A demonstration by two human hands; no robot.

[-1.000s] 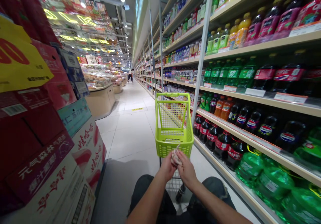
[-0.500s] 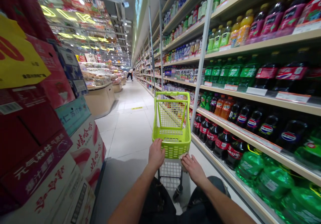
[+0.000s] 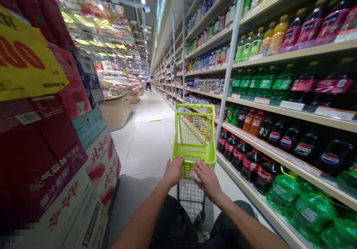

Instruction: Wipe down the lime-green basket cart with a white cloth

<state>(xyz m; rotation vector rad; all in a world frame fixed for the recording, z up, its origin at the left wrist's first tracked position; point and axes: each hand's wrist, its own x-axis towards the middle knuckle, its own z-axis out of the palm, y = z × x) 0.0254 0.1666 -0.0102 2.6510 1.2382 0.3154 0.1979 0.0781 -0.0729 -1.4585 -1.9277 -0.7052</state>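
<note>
A lime-green shopping cart [image 3: 195, 150] stands in front of me, its basket empty inside. My left hand [image 3: 173, 171] grips the near rim of the basket at its left corner, fingers curled over the edge. My right hand [image 3: 206, 177] is against the near wall of the basket, right of the left hand. Beneath its fingers a crumpled pale cloth [image 3: 194, 175] partly shows, pressed to the green plastic. Most of the cloth is hidden by the hand.
Shelves of bottled drinks [image 3: 279, 104] run along the right side. Large green bottles [image 3: 309, 208] stand on the lowest shelf. Stacked drink cartons [image 3: 103, 159] rise close on the left. A tiled aisle [image 3: 145, 141] leads ahead, with a person [image 3: 148, 83] far off.
My right hand has moved left and slightly up with the cloth, from the basket's right corner toward the middle of its near side. The left hand keeps hold of the rim.
</note>
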